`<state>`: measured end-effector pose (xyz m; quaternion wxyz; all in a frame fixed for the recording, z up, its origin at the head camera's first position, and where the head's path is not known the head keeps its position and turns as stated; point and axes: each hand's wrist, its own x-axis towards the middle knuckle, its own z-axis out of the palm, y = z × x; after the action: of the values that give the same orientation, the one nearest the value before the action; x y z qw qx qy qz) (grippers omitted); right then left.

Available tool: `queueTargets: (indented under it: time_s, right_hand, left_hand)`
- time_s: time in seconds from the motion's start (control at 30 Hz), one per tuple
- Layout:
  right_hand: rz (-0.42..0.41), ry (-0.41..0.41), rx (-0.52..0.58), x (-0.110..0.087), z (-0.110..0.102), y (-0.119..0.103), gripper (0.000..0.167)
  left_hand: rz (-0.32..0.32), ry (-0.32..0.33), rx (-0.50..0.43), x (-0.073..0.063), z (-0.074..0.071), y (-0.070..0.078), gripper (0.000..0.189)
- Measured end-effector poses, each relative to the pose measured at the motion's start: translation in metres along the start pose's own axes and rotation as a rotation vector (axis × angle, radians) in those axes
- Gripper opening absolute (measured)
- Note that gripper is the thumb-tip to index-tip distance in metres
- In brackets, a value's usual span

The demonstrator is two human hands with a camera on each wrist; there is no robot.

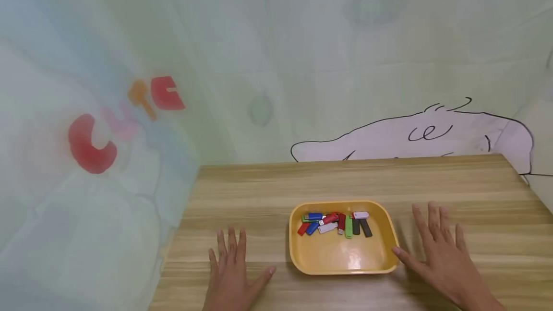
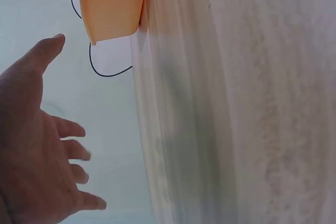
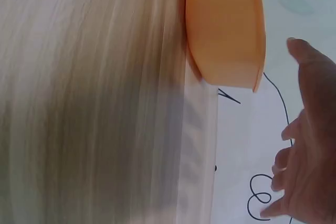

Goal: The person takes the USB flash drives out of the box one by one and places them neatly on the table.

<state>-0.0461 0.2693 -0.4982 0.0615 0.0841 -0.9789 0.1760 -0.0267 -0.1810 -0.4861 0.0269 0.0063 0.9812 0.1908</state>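
A yellow tray [image 1: 324, 256] sits on the wooden table, with several USB flash drives bunched toward its far side. Among them are a green drive [image 1: 349, 228], a dark red drive [image 1: 342, 224], a black drive [image 1: 366, 228] and a white drive [image 1: 360, 215]. Left of the tray, my left hand [image 1: 231, 277] is spread above the table, holding nothing. My right hand [image 1: 445, 263] is spread on the other side, its thumb near the tray's right rim. In the right wrist view a gap shows between that thumb and the tray [image 3: 226, 30]. The tray hides its contents from both wrist views.
The wooden table [image 1: 242, 186] runs back to a pale cloth [image 1: 268, 61] with a line drawing [image 1: 389, 138] on it. More cloth with coloured letters, such as a red one [image 1: 88, 148], hangs at the left. The table's right edge slants down the far right.
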Motion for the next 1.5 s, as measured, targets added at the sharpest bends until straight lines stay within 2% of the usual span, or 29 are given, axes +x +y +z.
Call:
queueTargets:
  time_s: [0.03,0.1,0.23,0.27,0.33,0.43,0.57,0.7,0.8,0.87,1.03,1.17,1.33,1.5]
  right_hand:
    - [-0.006,0.018,0.016,0.001,-0.001,-0.001,0.101]
    - [-0.008,0.082,0.048,0.003,-0.003,-0.004,0.084]
    - [-0.027,0.268,0.094,0.009,-0.006,-0.012,0.033]
    - [-0.028,0.292,0.101,0.011,-0.006,-0.013,0.023]
    - [-0.052,0.315,0.115,0.015,-0.006,-0.016,0.014]
    - [-0.093,0.271,0.154,0.019,-0.005,-0.019,0.023]
    - [-0.11,0.112,0.202,0.019,-0.002,-0.024,0.059]
    - [-0.089,-0.016,0.198,0.015,0.0,-0.029,0.094]
    - [-0.081,-0.052,0.183,0.014,0.002,-0.032,0.11]
    - [-0.077,-0.066,0.177,0.015,0.004,-0.034,0.117]
    - [-0.094,-0.072,0.166,0.017,0.01,-0.036,0.13]
    - [-0.123,-0.056,0.141,0.016,0.013,-0.034,0.133]
    - [-0.107,-0.057,0.126,0.015,0.013,-0.033,0.134]
    - [-0.097,-0.062,0.119,0.016,0.013,-0.033,0.134]
  left_hand:
    - [0.004,0.011,-0.003,0.001,-0.001,0.001,0.109]
    - [0.029,0.074,-0.015,0.002,-0.004,0.004,0.093]
    - [0.096,0.28,-0.063,0.008,-0.01,0.015,0.043]
    - [0.111,0.324,-0.072,0.01,-0.012,0.019,0.032]
    - [0.129,0.357,-0.077,0.014,-0.014,0.027,0.019]
    - [0.146,0.319,-0.061,0.02,-0.018,0.041,0.014]
    - [0.198,0.25,-0.035,0.032,-0.018,0.057,0.017]
    - [0.314,0.237,-0.003,0.046,-0.012,0.069,0.02]
    - [0.382,0.222,0.027,0.057,-0.006,0.078,0.021]
    - [0.397,0.2,0.039,0.062,-0.003,0.083,0.022]
    - [0.371,0.128,0.069,0.072,0.005,0.091,0.022]
    - [0.364,0.094,0.11,0.08,0.011,0.097,0.023]
    - [0.365,0.059,0.159,0.089,0.018,0.108,0.025]
    - [0.376,0.065,0.189,0.095,0.025,0.115,0.022]
